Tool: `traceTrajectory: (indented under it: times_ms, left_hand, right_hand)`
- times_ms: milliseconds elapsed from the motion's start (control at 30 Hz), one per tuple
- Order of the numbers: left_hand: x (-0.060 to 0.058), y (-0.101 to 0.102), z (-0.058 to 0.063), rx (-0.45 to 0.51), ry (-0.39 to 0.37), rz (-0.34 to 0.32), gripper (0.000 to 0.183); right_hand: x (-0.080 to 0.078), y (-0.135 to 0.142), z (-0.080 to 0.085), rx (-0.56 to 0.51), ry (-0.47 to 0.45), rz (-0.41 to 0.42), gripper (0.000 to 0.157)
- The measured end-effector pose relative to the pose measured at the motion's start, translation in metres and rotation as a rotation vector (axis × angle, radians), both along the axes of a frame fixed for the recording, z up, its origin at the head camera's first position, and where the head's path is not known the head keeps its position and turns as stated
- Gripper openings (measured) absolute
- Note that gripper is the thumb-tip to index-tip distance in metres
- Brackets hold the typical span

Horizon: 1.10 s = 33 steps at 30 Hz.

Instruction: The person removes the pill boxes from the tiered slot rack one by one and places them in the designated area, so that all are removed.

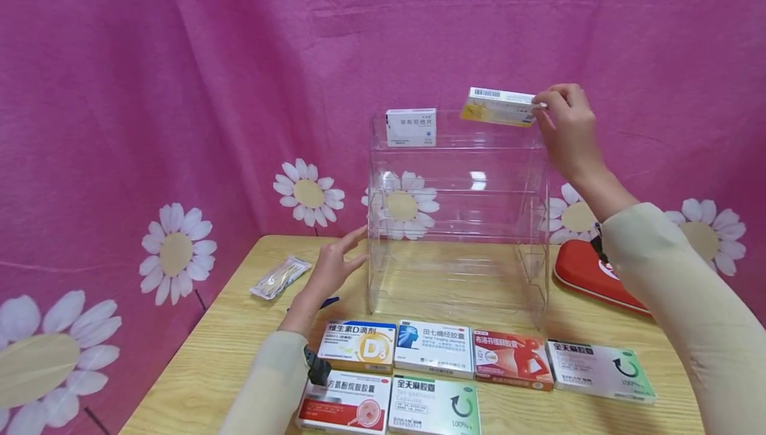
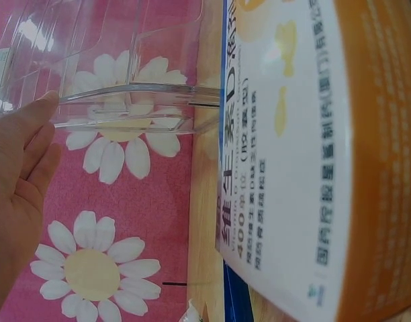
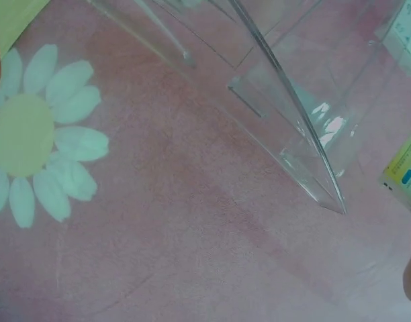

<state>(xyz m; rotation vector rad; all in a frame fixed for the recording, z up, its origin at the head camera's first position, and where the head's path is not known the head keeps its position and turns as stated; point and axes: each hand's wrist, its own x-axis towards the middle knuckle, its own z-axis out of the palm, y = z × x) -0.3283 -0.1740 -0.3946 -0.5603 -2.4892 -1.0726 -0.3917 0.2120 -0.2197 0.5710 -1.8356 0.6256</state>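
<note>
A clear tiered plastic display rack [image 1: 457, 222] stands on the table. Between the thumb and fingers of my right hand [image 1: 568, 132], a white-and-yellow medicine box [image 1: 499, 108] is pinched by its right end, tilted, above the right part of the top tier. Its end also shows at the edge of the right wrist view [image 3: 407, 171]. On the left of that tier a white medicine box [image 1: 411, 128] stands upright. My left hand [image 1: 335, 262] has its fingers extended, fingertips at the rack's left side; in the left wrist view this hand [image 2: 21, 168] touches the rack's edge.
Before the rack lie several medicine boxes in two rows, among them an orange vitamin D box [image 1: 359, 347] and a red one [image 1: 513, 360]. A red zip case [image 1: 589, 272] sits at right, a packet of cotton swabs [image 1: 280, 278] at left. Pink cloth [image 1: 239, 89] hangs behind.
</note>
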Motion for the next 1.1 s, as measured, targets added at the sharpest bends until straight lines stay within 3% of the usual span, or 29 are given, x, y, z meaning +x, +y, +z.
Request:
traceTrajectory:
  times_ms: [300, 600, 700, 833, 1100]
  left_hand:
    - [0.003, 0.001, 0.001, 0.000, -0.014, -0.006, 0.055]
    - [0.002, 0.000, 0.000, -0.002, 0.018, -0.016, 0.054]
    - [0.001, 0.000, 0.000, -0.001, 0.016, -0.014, 0.054]
    - [0.001, 0.001, 0.000, -0.007, 0.004, -0.011, 0.054]
    - [0.003, 0.002, 0.002, -0.005, -0.012, -0.008, 0.054]
  right_hand:
    - [0.038, 0.019, -0.021, 0.016, 0.052, 0.052, 0.014]
    - [0.086, 0.039, -0.056, 0.146, 0.005, 0.078, 0.028]
    - [0.100, 0.046, -0.071, 0.179, -0.013, 0.112, 0.015]
    - [0.118, 0.056, -0.093, 0.223, -0.072, 0.112, 0.054]
    - [0.154, 0.063, -0.132, 0.255, -0.188, 0.153, 0.054]
